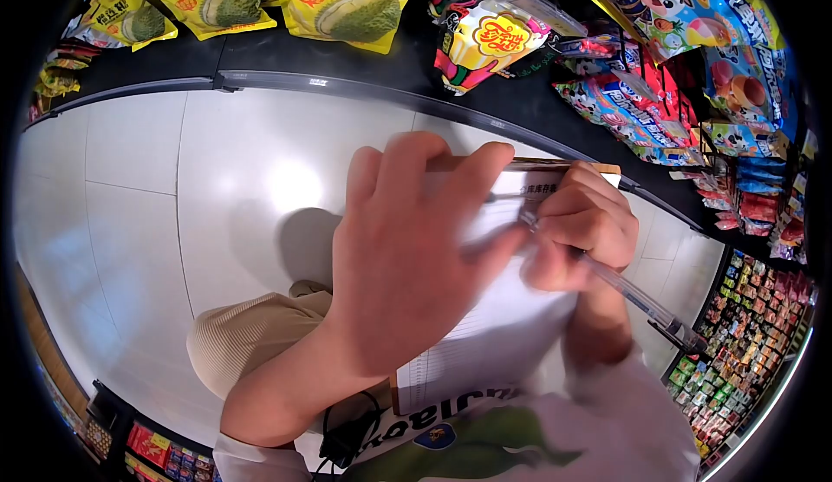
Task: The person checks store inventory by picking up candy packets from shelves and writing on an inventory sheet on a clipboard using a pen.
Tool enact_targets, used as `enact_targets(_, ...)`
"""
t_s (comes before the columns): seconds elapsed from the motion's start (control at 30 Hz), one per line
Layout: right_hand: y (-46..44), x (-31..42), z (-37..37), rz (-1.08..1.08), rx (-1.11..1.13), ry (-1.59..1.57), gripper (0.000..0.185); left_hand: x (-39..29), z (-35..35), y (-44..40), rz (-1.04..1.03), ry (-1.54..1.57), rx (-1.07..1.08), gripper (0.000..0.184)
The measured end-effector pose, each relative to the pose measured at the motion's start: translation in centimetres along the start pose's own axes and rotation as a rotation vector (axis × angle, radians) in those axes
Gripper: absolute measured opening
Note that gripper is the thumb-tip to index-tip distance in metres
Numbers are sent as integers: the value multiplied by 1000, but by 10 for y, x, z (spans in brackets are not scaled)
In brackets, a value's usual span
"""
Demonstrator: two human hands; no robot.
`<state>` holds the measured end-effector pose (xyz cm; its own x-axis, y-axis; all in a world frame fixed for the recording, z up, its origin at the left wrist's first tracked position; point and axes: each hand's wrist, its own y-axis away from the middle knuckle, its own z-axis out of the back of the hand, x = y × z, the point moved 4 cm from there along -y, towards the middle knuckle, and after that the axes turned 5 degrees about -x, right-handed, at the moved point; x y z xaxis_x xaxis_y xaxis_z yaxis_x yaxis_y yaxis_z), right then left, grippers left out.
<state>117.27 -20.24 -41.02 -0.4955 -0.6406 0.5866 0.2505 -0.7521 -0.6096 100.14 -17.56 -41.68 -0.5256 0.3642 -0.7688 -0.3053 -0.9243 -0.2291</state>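
A clipboard [611,168] with a brown edge bears a white printed sheet [498,317] and leans against my body. My right hand [589,222] is closed around a clear pen [641,298] over the upper right of the sheet. The pen slants down to the right, its far end past my wrist. My left hand [407,239], slightly blurred, is over the left side of the sheet, thumb and forefinger apart. Its thumb points toward the pen's near end, and I see nothing in its fingers. It hides much of the sheet.
Yellow durian candy bags [342,5] and a lollipop bag [498,40] stand on a black shelf [347,70] ahead. Colourful snack packets [624,113] fill the right side. More small packets [737,335] are at lower right. Pale floor tiles [130,222] spread to the left.
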Motion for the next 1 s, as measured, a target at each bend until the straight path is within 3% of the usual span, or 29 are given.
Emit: enact_targets(1.0, 2, -1, 4, -15, -26, -7, 15, -3, -2, 0, -6, -6, -6, 62)
